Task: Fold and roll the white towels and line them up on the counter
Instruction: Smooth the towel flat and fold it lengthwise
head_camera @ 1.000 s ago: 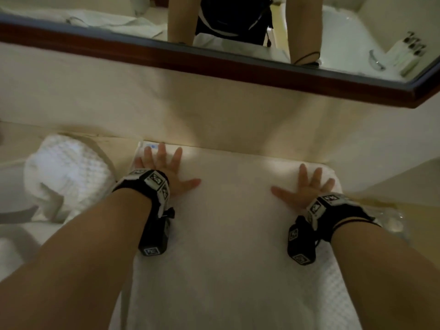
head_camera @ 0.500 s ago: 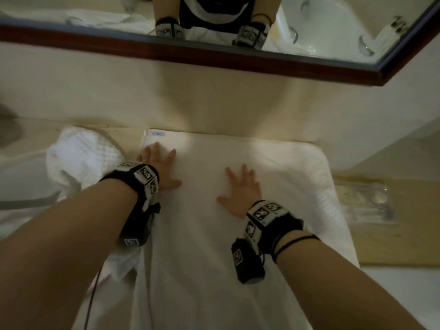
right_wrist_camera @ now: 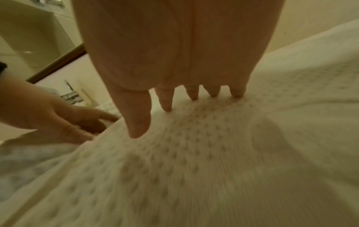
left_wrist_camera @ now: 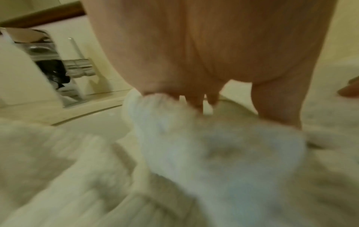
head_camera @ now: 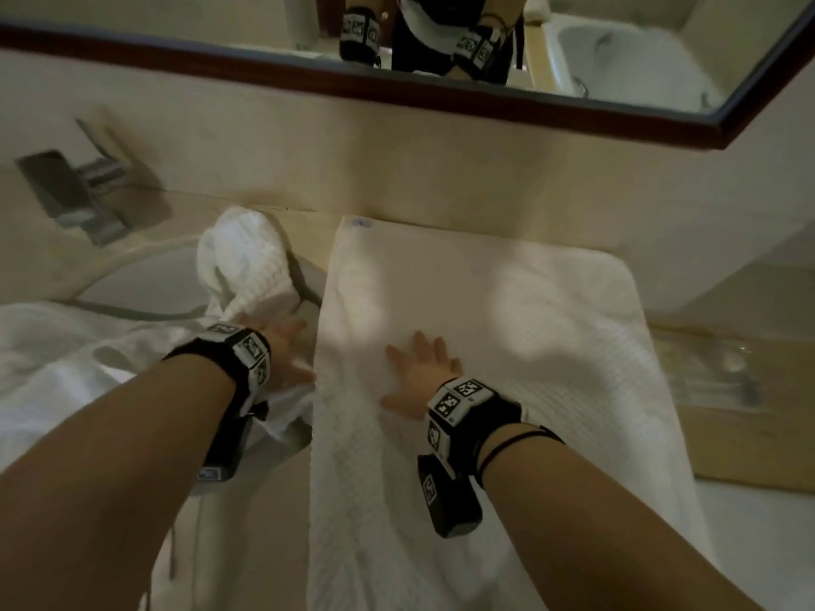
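A white waffle-weave towel [head_camera: 507, 346] lies folded flat on the counter, its far edge against the wall. My right hand [head_camera: 419, 372] rests flat on its left half, fingers spread and straight [right_wrist_camera: 167, 99]. My left hand [head_camera: 286, 350] has left that towel and sits just beyond its left edge, fingers extended, touching a crumpled white towel [head_camera: 247, 266] heaped by the sink. In the left wrist view, which is blurred, the left fingertips [left_wrist_camera: 196, 101] reach down onto that bunched cloth [left_wrist_camera: 194, 138].
A sink basin [head_camera: 145, 284] with a chrome tap [head_camera: 84, 191] lies at the left, more white cloth [head_camera: 66, 346] draped over its front. A clear tray [head_camera: 714, 368] sits on the counter right of the towel. A framed mirror [head_camera: 441, 94] hangs above.
My right hand slid from the towel's right side to its left half. My left hand came back off the flat towel's far-left corner to the crumpled towel beside it.
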`<action>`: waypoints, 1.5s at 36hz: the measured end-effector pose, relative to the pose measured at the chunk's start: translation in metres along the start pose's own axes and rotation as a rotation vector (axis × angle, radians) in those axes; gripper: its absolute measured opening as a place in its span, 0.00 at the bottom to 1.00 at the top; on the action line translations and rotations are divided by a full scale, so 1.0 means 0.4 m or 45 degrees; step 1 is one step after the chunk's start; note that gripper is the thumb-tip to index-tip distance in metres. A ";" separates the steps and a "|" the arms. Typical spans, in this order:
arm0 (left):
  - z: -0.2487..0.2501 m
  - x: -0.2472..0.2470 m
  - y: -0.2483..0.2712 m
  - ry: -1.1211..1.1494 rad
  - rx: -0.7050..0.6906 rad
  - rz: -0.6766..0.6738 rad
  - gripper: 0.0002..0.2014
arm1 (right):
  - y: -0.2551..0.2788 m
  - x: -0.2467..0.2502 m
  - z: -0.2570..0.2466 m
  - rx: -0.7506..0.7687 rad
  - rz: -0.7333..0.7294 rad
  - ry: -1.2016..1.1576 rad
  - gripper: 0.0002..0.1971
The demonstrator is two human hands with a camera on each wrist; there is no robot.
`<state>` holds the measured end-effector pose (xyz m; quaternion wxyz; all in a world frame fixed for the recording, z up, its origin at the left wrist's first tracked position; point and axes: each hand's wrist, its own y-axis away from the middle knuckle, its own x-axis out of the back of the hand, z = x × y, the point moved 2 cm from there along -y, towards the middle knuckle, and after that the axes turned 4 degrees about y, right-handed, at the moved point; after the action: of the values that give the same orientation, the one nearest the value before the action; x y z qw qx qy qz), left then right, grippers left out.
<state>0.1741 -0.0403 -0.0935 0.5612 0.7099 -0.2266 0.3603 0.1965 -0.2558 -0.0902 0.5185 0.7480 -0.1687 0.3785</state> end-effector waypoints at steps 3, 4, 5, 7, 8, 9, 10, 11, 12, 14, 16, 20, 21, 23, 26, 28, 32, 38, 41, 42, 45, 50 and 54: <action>-0.069 -0.058 0.033 -0.353 0.088 -0.216 0.41 | 0.004 -0.050 -0.015 -0.029 0.055 0.081 0.41; -0.095 -0.072 0.040 -0.417 0.141 -0.258 0.40 | 0.002 -0.058 -0.015 -0.039 0.084 0.095 0.41; -0.116 -0.083 0.051 -0.456 0.187 -0.263 0.38 | 0.001 -0.066 -0.017 -0.051 0.107 0.100 0.41; -0.146 -0.091 0.075 -0.453 0.248 -0.212 0.36 | 0.002 -0.076 -0.022 -0.083 0.128 0.065 0.40; -0.150 -0.087 0.089 -0.432 0.250 -0.167 0.35 | 0.008 -0.082 -0.028 -0.103 0.128 0.041 0.40; -0.144 -0.077 0.094 -0.412 0.239 -0.103 0.35 | 0.015 -0.085 -0.032 -0.124 0.139 0.014 0.39; -0.136 -0.066 0.086 -0.355 0.206 -0.040 0.34 | 0.024 -0.085 -0.036 -0.151 0.169 -0.021 0.38; -0.117 -0.048 0.078 -0.278 0.147 0.027 0.31 | 0.035 -0.085 -0.041 -0.185 0.215 -0.058 0.37; -0.092 -0.030 0.071 -0.194 0.056 0.091 0.29 | 0.048 -0.083 -0.048 -0.220 0.279 -0.088 0.35; -0.031 0.000 0.070 -0.077 -0.140 0.170 0.26 | 0.075 -0.085 -0.060 -0.293 0.423 -0.154 0.29; 0.035 0.013 0.086 -0.088 -0.385 0.214 0.23 | 0.100 -0.092 -0.068 -0.327 0.468 -0.288 0.22; 0.121 0.007 0.145 -0.192 -0.849 0.189 0.20 | 0.184 -0.105 -0.098 -0.372 0.372 -0.446 0.12; 0.133 0.000 0.160 -0.234 -0.922 0.122 0.18 | 0.208 -0.112 -0.108 -0.389 0.343 -0.437 0.13; 0.142 -0.020 0.184 -0.261 -0.991 -0.016 0.17 | 0.249 -0.137 -0.133 -0.418 0.223 -0.443 0.15; 0.146 -0.051 0.224 -0.263 -1.027 -0.135 0.18 | 0.298 -0.199 -0.168 -0.445 0.012 -0.529 0.18; 0.150 -0.075 0.250 -0.348 -1.024 -0.181 0.20 | 0.324 -0.241 -0.185 -0.461 -0.036 -0.549 0.18; 0.158 -0.118 0.297 -0.507 -1.071 -0.139 0.20 | 0.370 -0.296 -0.204 -0.481 0.017 -0.567 0.16; 0.165 -0.201 0.356 -0.805 -1.050 0.078 0.07 | 0.424 -0.352 -0.233 -0.445 -0.007 -0.524 0.18; 0.139 -0.198 0.359 -0.797 -1.057 0.078 0.05 | 0.442 -0.389 -0.241 -0.458 -0.046 -0.445 0.10; 0.128 -0.194 0.359 -0.795 -1.046 0.088 0.09 | 0.451 -0.403 -0.244 -0.455 -0.082 -0.448 0.12; 0.097 -0.191 0.358 -0.792 -0.981 0.140 0.12 | 0.480 -0.450 -0.264 -0.377 -0.196 -0.735 0.09; 0.055 -0.207 0.358 -0.711 -0.872 0.144 0.15 | 0.501 -0.543 -0.313 -0.264 -0.532 -0.989 0.15; 0.058 -0.208 0.372 -0.633 -0.787 0.141 0.13 | 0.501 -0.602 -0.330 -0.361 -0.482 -0.851 0.17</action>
<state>0.0190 -0.1091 -0.0653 0.6561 0.5598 -0.4912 0.1222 -0.1424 -0.2517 -0.1155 0.5935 0.7688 -0.2376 -0.0147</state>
